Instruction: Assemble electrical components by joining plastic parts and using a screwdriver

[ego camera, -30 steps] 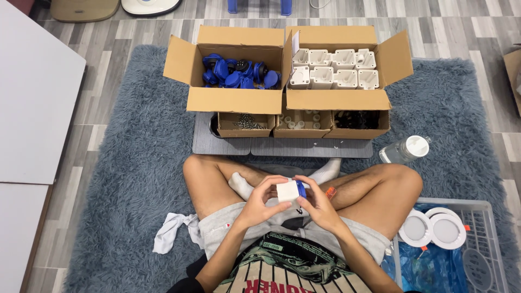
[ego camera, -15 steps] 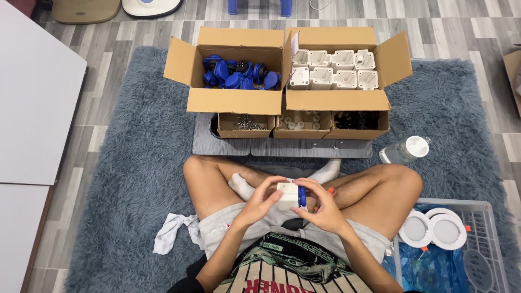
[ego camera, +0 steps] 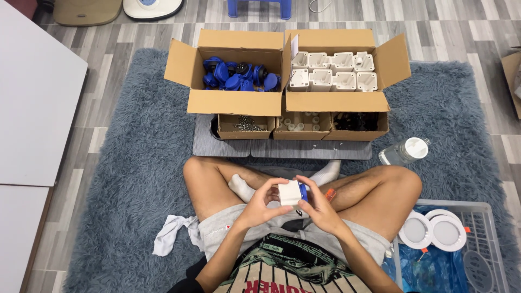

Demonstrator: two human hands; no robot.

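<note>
A person sat cross-legged on a shaggy blue-grey rug (ego camera: 125, 163), seen from above, with both forearms reaching forward from the body and bent so the hands met over the lap. The left hand (ego camera: 260, 206) curled around the left side of a small white block (ego camera: 289, 193), fingers wrapped over its top and thumb beneath. The right hand (ego camera: 319, 205) closed on the block's right side, where a blue part (ego camera: 304, 193) showed against the white, its fingers arched over it. Both hands gripped the piece together, held just above the crossed shins, between the knees. An orange-tipped tool (ego camera: 330, 193) lay just beside the right hand on the leg. Ahead of the knees, on a grey board (ego camera: 282, 149), stood an open box (ego camera: 233, 76) of blue parts on the left and an open box (ego camera: 339, 73) of white blocks on the right, with three smaller trays (ego camera: 304, 125) in front of them. A clear bottle (ego camera: 402, 152) lay near the right knee. A grey crate (ego camera: 483, 239) with round white discs (ego camera: 434, 230) sat at the person's right, and a white sock (ego camera: 171, 233) lay by the left thigh.
</note>
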